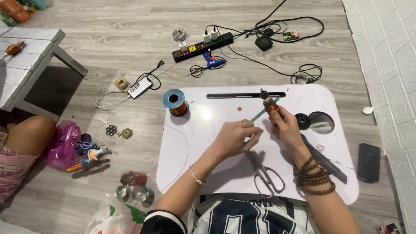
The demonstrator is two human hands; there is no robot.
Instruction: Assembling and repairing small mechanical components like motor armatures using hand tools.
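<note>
A pink plastic bag (60, 145) lies crumpled at left of the frame, and a white-and-green bag (113, 219) sits at the bottom edge. A dark phone (368, 162), apparently screen-off, lies at right; a white device with a dark face (139, 88) lies upper left.

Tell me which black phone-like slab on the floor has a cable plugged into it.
The phone with the lit screen left of the white lap table, with cables leading from it; the dark phone at the table's right lies unconnected.

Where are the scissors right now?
The scissors lie on the white lap table, near its front edge, just below and between the person's two hands.
</note>
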